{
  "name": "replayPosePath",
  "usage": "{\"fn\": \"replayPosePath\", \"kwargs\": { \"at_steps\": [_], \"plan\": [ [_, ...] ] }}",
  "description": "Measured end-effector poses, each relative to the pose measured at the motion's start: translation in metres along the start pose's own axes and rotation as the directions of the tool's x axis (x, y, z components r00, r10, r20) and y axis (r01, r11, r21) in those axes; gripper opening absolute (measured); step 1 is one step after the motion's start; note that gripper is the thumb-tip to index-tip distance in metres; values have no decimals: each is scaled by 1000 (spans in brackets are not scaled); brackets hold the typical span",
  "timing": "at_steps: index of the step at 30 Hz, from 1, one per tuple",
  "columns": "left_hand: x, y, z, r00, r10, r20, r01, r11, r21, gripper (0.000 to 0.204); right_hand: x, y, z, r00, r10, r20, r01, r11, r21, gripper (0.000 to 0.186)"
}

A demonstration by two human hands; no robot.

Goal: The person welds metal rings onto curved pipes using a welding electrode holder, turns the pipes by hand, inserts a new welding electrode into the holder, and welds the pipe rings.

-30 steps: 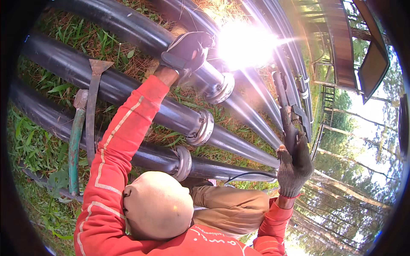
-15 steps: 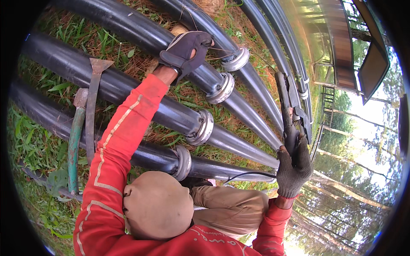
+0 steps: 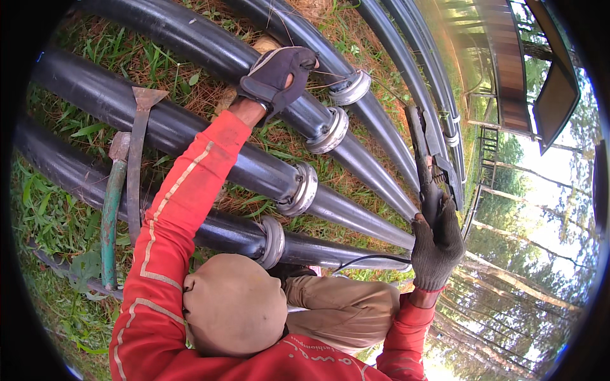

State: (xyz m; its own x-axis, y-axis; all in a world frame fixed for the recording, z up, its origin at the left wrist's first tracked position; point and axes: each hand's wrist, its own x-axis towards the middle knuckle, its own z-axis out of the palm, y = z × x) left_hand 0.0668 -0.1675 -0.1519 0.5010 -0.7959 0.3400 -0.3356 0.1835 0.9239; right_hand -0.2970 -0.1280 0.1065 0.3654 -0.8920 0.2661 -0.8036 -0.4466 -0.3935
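Note:
Several black pipes (image 3: 184, 44) with pale ring collars (image 3: 327, 130) lie side by side on grass. My left hand (image 3: 276, 82), in a dark padded glove, is curled over one pipe above its collar; what its fingers grip is unclear. My right hand (image 3: 437, 247), in a grey knit glove, is closed on a dark clamp-like welding holder (image 3: 431, 178) pointing up the frame. A thin rod (image 3: 384, 86) runs from near the holder's tip toward the uppermost collar (image 3: 349, 92).
A green-handled hammer (image 3: 114, 216) and a flat metal bar (image 3: 136, 171) lean across pipes at the left. A rounded beige form (image 3: 235, 305) and tan trouser legs (image 3: 340, 305) are between my arms. A roofed wooden structure (image 3: 508, 57), railing and trees are at the right.
The intense white glare around the upper collars a second ago is gone. My right hand and the holder have shifted slightly, the holder's tip moving a little left since half a second ago.

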Motion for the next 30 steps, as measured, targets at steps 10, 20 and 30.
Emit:
{"fn": "replayPosePath", "kwargs": {
  "at_steps": [10, 20, 30],
  "plan": [
    [0, 5, 1, 999, -45, 1, 45, 999, 2, 22, 1, -3, 2, 999, 27, 22, -28, 999, 16, 56],
    [1, 0, 1, 998, -63, 14, 63, 998, -4, 19, 2, -3, 2, 999, -23, 23, 23, 1000, 0, 57],
    [0, 6, -2, 996, -93, 10, 93, 996, 7, 19, 5, -3, 2, 997, -72, 32, 74, 995, -66, 55]
  ]
}}
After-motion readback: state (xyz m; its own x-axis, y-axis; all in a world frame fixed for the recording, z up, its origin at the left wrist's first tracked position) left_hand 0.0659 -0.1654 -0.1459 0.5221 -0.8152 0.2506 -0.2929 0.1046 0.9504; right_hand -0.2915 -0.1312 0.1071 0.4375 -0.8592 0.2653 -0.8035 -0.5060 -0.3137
